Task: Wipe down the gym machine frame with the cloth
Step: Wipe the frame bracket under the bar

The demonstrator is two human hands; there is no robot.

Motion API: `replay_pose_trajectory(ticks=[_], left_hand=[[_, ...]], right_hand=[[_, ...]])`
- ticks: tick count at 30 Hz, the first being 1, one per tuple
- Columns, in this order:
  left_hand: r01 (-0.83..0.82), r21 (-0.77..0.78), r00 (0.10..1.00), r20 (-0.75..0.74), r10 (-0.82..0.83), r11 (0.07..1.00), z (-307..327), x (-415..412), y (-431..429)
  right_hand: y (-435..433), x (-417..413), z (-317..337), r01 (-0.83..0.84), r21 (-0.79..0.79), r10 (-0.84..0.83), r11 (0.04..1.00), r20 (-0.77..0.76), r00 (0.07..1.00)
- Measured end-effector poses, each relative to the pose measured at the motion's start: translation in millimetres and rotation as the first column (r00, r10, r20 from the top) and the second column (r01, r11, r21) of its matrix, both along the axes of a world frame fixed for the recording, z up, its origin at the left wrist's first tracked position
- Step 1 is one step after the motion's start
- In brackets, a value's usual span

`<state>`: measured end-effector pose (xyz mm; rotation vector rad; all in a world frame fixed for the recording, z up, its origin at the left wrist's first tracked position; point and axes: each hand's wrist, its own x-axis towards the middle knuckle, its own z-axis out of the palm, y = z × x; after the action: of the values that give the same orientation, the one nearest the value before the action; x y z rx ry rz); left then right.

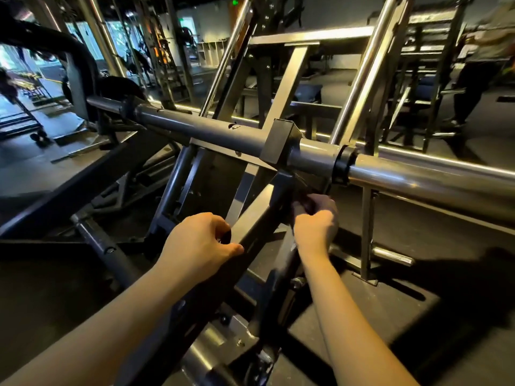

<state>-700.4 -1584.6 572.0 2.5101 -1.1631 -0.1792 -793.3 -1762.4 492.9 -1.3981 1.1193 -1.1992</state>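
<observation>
Left hand [200, 242] grips the slanted frame beam [256, 214], apparently steadying. Right hand [315, 229] clutches the dark cloth [320, 200] at the beam's upper end, beneath the crossbar [223, 132]. Wiping is judged under way; the next stroke calls for sliding along the beam. The cloth is mostly hidden and blurred, so its contact is uncertain.

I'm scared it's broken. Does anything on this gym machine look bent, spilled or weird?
Nothing stands out. The frame looks straight and whole. The left hand grips it, and the right hand holds the cloth against it. No spill shows on the floor.
</observation>
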Motion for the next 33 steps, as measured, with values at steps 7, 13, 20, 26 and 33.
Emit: replay_pose_trajectory(ticks=[7, 13, 20, 26, 33], left_hand=[[-0.005, -0.05, 0.994, -0.106, -0.001, 0.999, -10.2, 13.4, 1.1], [-0.001, -0.06, 0.998, -0.063, -0.003, 0.998, -13.0, 14.7, 2.3], [-0.004, -0.078, 0.998, -0.066, -0.002, 0.997, -14.9, 14.2, 2.2], [-0.008, -0.072, 0.993, -0.117, 0.0, 0.997, -14.1, 16.6, 0.8], [-0.023, -0.088, 0.992, -0.125, 0.011, 0.996, -15.6, 14.5, 1.3]], right_hand=[[33.6, -6.4, -19.9, -0.151, -0.001, 0.15, 0.989, 0.139, 0.979], [56.9, -18.0, -37.8, -0.233, -0.083, 0.238, 0.969, 0.057, 0.97], [-4.3, 5.1, -7.0, -0.108, 0.072, 0.092, 0.992, 0.198, 0.976], [46.8, -17.3, -26.3, -0.318, 0.071, 0.305, 0.945, 0.15, 0.941], [21.8, -9.1, -23.2, -0.233, -0.068, 0.237, 0.97, 0.047, 0.97]])
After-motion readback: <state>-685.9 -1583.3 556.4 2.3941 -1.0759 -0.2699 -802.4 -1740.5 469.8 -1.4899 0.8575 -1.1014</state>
